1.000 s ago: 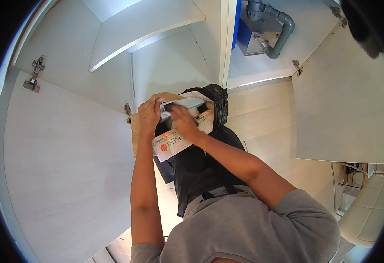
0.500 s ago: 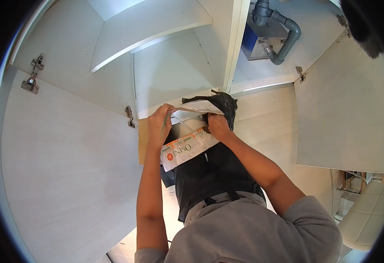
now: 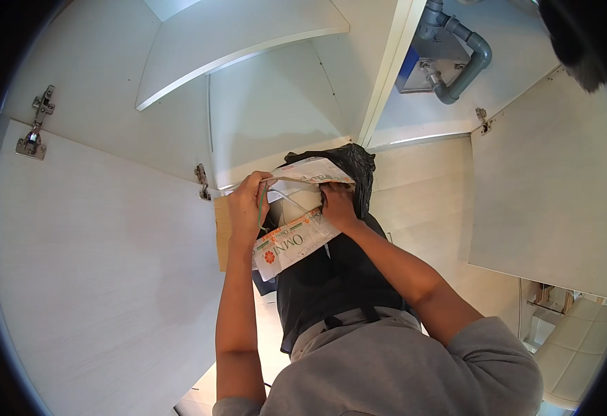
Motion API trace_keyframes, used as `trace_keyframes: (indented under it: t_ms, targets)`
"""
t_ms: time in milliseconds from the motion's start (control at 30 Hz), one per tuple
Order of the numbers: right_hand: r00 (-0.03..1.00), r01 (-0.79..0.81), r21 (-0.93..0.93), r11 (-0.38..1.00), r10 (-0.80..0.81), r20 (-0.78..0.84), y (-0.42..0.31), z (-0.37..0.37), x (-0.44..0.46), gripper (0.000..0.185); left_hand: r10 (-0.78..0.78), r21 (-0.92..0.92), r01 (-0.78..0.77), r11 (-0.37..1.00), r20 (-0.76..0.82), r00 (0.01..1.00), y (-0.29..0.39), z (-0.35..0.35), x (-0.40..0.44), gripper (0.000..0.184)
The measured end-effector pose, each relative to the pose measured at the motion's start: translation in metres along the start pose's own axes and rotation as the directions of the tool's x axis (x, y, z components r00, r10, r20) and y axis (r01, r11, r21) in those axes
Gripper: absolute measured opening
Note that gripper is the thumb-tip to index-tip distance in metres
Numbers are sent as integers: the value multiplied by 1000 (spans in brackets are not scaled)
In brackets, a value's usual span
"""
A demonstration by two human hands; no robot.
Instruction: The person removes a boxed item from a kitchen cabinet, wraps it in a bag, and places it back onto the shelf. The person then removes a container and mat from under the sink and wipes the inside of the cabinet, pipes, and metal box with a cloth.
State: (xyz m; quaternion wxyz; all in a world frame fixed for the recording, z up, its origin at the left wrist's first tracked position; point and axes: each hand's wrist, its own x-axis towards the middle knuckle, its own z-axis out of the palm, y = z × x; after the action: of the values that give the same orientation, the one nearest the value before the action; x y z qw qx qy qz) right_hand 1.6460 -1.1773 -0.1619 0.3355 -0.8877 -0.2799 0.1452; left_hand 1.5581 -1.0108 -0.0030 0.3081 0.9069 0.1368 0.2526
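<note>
A white printed shopping bag [image 3: 293, 248] with "OMNI" lettering is held with its mouth open in front of my legs. My left hand [image 3: 248, 208] is closed on the left end of the bag's rim, where a green cord hangs by the fingers. A white cord-like handle [image 3: 289, 201] crosses the mouth. My right hand [image 3: 339, 206] is at the right end of the mouth, fingers bent against the inner side of the far rim, tips partly hidden. Behind the bag bunches a black plastic bag [image 3: 360, 166]. The bag's contents are mostly hidden.
An open cabinet with a shelf [image 3: 248, 41] is ahead; its door [image 3: 102, 263] swings out at left. Grey drain pipe [image 3: 480, 62] and a metal box stand in the right cabinet, whose door [image 3: 553, 187] is open. A cardboard piece [image 3: 221, 232] lies beside my left forearm.
My right hand's fingers have shifted up toward the far rim, and the bag's mouth gapes a little wider. My left hand keeps its grip. The view has turned slightly.
</note>
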Motion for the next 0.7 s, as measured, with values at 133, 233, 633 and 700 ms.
trace_keyframes:
  t_ms: [133,233,633,700]
  targets:
    - [968,213,-144,966,-228,-104,-32,-16,-24,38,-42,-23,42,999,6,999,-3,-2,3,7]
    - [890,426,-116,897,-439,-127,-62,-7,-24,35,-26,-39,28,999,40,999,-2,-1,7,8]
    - [709,651,99,752,-650,272,-67,4,8,35,106,246,-65,967,-159,982,38,-11,-70,49]
    - [734,585,183,790,-612,295,-71,-8,8,36,12,118,11,993,-193,981,32,-1,-92,62]
